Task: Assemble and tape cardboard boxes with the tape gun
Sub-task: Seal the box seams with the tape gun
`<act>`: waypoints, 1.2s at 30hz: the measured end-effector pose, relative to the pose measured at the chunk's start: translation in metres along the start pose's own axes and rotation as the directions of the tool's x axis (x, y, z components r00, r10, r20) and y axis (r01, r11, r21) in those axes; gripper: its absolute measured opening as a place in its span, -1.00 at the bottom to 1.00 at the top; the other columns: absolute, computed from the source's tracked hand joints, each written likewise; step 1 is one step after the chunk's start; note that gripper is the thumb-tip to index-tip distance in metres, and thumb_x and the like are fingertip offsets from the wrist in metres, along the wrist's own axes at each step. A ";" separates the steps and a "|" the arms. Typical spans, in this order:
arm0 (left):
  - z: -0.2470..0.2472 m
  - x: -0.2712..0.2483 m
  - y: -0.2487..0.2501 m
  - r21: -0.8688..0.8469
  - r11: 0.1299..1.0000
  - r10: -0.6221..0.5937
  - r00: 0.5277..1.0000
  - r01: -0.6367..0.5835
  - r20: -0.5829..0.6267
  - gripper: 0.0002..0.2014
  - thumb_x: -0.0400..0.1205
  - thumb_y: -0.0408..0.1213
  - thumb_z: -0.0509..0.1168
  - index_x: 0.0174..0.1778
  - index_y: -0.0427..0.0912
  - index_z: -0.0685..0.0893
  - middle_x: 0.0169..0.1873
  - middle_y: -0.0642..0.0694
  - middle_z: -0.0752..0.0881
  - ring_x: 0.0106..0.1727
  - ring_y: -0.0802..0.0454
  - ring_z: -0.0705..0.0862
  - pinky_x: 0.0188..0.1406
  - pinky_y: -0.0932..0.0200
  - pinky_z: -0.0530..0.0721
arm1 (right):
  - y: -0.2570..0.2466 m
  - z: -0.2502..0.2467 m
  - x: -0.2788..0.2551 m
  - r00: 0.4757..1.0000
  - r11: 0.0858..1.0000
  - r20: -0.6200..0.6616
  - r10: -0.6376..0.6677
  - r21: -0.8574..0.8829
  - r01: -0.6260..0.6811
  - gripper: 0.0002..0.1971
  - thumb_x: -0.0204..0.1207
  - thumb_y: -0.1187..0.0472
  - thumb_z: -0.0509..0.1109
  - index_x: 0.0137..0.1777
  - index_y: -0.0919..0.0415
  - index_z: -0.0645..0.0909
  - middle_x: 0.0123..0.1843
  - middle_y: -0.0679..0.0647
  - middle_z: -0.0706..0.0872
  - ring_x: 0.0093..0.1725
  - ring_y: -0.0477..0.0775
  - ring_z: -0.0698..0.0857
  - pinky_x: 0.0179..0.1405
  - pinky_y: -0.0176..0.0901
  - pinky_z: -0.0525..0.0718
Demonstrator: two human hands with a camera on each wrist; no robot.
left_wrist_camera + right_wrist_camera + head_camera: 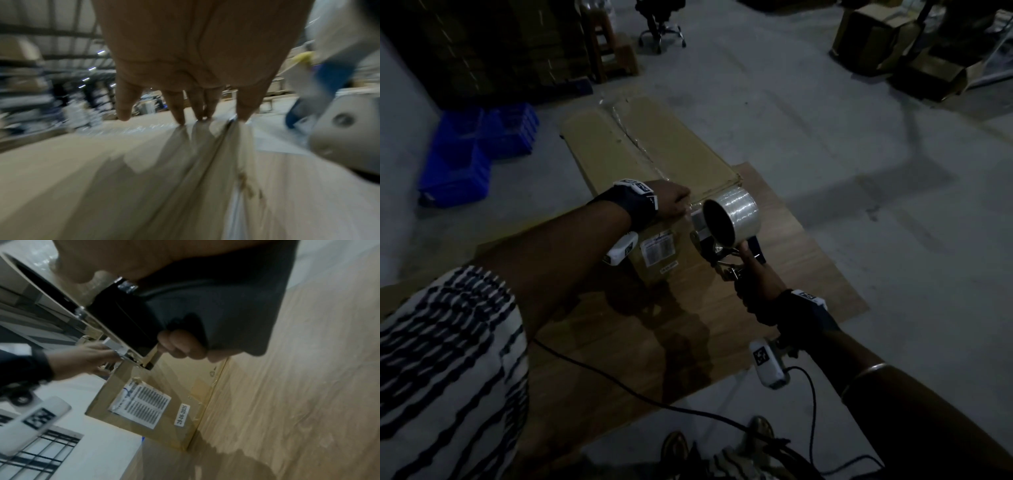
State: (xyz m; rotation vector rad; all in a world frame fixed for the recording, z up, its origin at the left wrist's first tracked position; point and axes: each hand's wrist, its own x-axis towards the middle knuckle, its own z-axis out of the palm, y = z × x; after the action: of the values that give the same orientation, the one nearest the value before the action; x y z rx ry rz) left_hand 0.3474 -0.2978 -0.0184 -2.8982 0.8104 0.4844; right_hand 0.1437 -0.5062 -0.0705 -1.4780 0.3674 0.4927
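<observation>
Right hand (751,277) grips tape gun (726,229) handle; left hand (671,200) flat, fingertips pressing box (654,150) seam; wrist view blurred.

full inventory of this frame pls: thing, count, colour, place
cardboard box: 1, tan, on the board, top seam taped
label: 1, white, box's near end face
tape gun: 1, dark handle, clear roll, at box's near edge
wooden board: 1, brown, on the floor
bins: several, blue, floor far left
office chair: 1, dark, far back
open cartons: a few, brown, far right
cable: black, floor near feet
left hand: fingertips pressing box's top near edge
right hand: grips tape gun handle
</observation>
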 end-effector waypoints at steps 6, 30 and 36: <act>-0.003 0.005 0.020 0.080 0.987 0.144 0.987 -0.138 -0.075 -0.53 0.68 -0.09 0.24 0.55 0.02 0.45 0.49 -0.27 0.34 0.40 -0.33 0.45 0.40 -0.14 0.43 | 0.010 -0.005 0.011 0.999 0.999 -0.033 -0.001 0.051 0.003 -0.29 0.09 -0.69 0.35 -0.50 0.02 0.55 -0.51 0.04 0.42 -0.63 -0.02 0.28 -0.58 -0.25 0.26; -0.005 0.032 0.039 0.079 0.996 0.044 0.999 -0.042 -0.013 -0.63 0.59 -0.40 0.36 0.34 -0.32 0.66 0.65 -0.25 0.18 0.65 -0.20 0.16 0.53 0.16 0.19 | 0.015 -0.011 0.043 0.999 0.998 -0.040 -0.036 0.054 0.038 -0.29 0.24 -0.57 0.28 -0.12 0.14 0.61 -0.50 0.02 0.51 -0.57 0.00 0.37 -0.53 -0.21 0.34; -0.010 0.034 0.034 0.023 0.997 0.068 0.997 -0.068 0.033 -0.69 0.61 -0.45 0.31 0.27 -0.33 0.70 0.64 -0.29 0.14 0.65 -0.21 0.17 0.47 0.12 0.35 | 0.016 -0.015 0.049 0.997 0.998 -0.055 -0.059 0.034 0.061 -0.20 0.21 -0.67 0.31 -0.13 0.14 0.62 -0.49 0.02 0.52 -0.58 0.00 0.39 -0.53 -0.23 0.36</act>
State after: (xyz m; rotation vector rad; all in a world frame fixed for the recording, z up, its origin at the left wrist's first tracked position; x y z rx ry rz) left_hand 0.3603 -0.3452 -0.0203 -2.8407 0.9063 0.5227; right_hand 0.1775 -0.5163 -0.1110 -1.4650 0.3710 0.3972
